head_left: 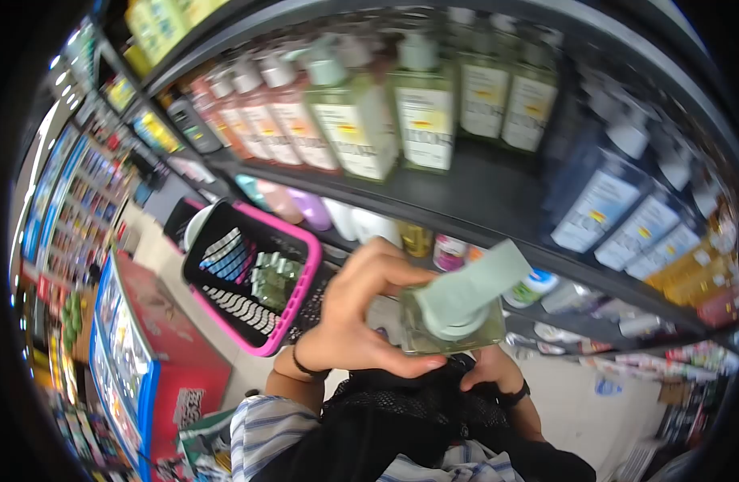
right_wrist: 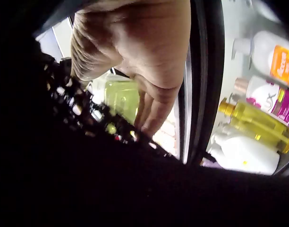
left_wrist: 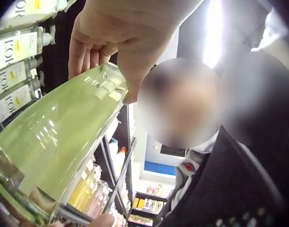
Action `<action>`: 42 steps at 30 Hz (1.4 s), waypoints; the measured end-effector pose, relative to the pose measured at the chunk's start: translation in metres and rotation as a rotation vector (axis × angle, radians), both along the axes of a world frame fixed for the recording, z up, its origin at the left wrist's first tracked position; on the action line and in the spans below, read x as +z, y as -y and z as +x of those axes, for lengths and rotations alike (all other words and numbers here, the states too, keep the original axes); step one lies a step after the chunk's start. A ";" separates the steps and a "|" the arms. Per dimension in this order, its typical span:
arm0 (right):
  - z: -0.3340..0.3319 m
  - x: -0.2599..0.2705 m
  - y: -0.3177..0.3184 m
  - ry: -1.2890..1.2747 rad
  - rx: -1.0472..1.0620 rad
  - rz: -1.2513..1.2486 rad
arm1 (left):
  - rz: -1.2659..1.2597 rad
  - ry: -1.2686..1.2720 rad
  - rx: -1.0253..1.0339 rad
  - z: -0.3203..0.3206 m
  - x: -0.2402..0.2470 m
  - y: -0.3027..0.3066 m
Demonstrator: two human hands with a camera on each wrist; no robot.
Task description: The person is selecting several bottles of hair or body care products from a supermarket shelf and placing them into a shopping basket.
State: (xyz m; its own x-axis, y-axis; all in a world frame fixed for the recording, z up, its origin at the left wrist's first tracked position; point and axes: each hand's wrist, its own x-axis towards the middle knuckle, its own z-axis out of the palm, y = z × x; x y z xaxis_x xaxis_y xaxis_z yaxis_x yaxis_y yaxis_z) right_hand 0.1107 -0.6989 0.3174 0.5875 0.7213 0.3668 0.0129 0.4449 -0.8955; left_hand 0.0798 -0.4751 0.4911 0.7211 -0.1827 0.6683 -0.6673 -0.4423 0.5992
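Observation:
A clear square-sided bottle of green liquid with a pale green pump head (head_left: 458,309) is held upright in front of the body. My left hand (head_left: 349,313) grips it near the shoulder, thumb on the near side and fingers on the far side. In the left wrist view the green bottle (left_wrist: 64,127) stretches below that hand (left_wrist: 123,42), large and label-free on the side shown. My right hand (head_left: 494,369) is lower down, partly hidden by the bottle. The right wrist view has this hand (right_wrist: 135,52) with thumb and fingers around the bottle's lower end (right_wrist: 122,97).
A dark shelf (head_left: 482,189) ahead carries rows of green, pink and blue pump bottles (head_left: 602,201). On the left, a black basket with a pink rim (head_left: 313,265) contains several green bottles. A red and blue freezer (head_left: 173,377) stands beyond it. Lower shelves hold more bottles (right_wrist: 258,123).

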 end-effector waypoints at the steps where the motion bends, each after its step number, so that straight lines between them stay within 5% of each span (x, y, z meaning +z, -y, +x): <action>1: -0.002 -0.001 -0.014 -0.083 0.091 -0.068 | 0.021 -0.031 0.015 -0.003 -0.006 -0.009; 3: -0.003 -0.008 -0.044 -0.147 0.084 -0.206 | 0.046 -0.087 0.032 -0.011 -0.012 -0.035; 6: 0.008 -0.004 -0.088 0.126 -0.223 -0.331 | 0.021 -0.222 0.035 -0.028 -0.023 -0.079; 11: 0.015 -0.012 -0.146 0.067 -0.011 -0.425 | -0.159 -0.498 0.212 -0.072 -0.045 -0.144; 19: 0.021 0.000 -0.236 0.144 0.173 -0.477 | -0.556 -0.464 0.763 -0.122 -0.096 -0.236; 23: 0.023 -0.014 -0.254 0.087 0.111 -0.518 | -0.394 -0.436 1.035 -0.132 -0.136 -0.282; 30: 0.035 -0.043 -0.260 -0.122 0.051 -0.568 | -0.220 -0.728 1.146 -0.112 -0.253 -0.382; 34: 0.041 -0.054 -0.261 -0.208 -0.045 -0.594 | -0.243 -0.778 1.143 -0.087 -0.363 -0.429; 37: 0.045 -0.070 -0.259 -0.349 -0.131 -0.605 | -0.024 -0.881 1.187 -0.067 -0.409 -0.437; 42: 0.048 -0.089 -0.240 -0.590 -0.409 -0.686 | -0.367 -0.886 1.385 -0.053 -0.476 -0.430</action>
